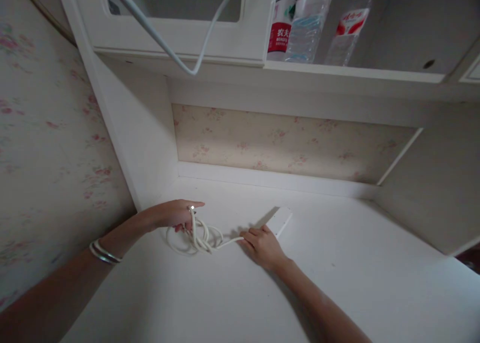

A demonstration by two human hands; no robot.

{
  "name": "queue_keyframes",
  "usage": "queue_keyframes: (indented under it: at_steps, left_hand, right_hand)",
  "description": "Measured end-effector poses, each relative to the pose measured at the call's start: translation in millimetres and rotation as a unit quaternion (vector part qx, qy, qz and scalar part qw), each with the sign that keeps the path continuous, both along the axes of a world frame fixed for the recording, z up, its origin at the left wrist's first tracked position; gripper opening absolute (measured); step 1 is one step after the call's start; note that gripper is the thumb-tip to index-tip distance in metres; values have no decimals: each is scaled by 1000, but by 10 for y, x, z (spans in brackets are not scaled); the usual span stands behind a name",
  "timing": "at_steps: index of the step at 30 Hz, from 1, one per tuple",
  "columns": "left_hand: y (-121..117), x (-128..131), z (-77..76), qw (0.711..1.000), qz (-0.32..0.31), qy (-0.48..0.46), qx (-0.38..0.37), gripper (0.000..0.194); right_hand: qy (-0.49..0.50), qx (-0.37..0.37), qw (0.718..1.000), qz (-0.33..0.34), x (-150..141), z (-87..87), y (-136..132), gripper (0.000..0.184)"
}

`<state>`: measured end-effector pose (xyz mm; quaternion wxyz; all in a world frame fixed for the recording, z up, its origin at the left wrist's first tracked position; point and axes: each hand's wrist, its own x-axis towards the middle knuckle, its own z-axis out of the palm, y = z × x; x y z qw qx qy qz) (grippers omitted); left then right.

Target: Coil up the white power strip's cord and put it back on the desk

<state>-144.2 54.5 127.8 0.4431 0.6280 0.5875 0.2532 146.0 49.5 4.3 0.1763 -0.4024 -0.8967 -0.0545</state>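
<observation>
A white power strip [280,219] lies slantwise on the white desktop [232,293], its near end covered by my right hand [262,247]. The fingers of that hand are closed over the strip where its cord comes out. To the left, the pale power cord [204,240] is gathered in loose loops. My left hand [176,214] grips part of these loops at their left side, with the index finger stretched out to the right. Its other fingers are partly hidden, and I cannot see the cord's plug. A single stretch of cord runs between the two hands.
Overhead, a shelf edge [352,71] carries several plastic bottles [307,28] at the right of a cabinet door [180,33]. A light-grey cable [193,72] hangs down in front of that door. Side panels [146,118] and a floral wall [285,143] enclose the desk.
</observation>
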Motion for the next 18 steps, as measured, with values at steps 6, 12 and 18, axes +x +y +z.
queue_keyframes:
  at_steps: [6,12,18]
  left_hand:
    - [-40,-16,-65,998,-53,24,-19,85]
    - [143,-232,-312,996,-11,34,-81,23]
    - [40,-325,-267,998,-27,-12,-53,21]
  right_hand:
    - [-4,-21,999,-28,57,34,-11,34]
    - [-12,-23,997,-71,81,22,15,37]
    - [-22,-11,996,-81,90,-16,41,39]
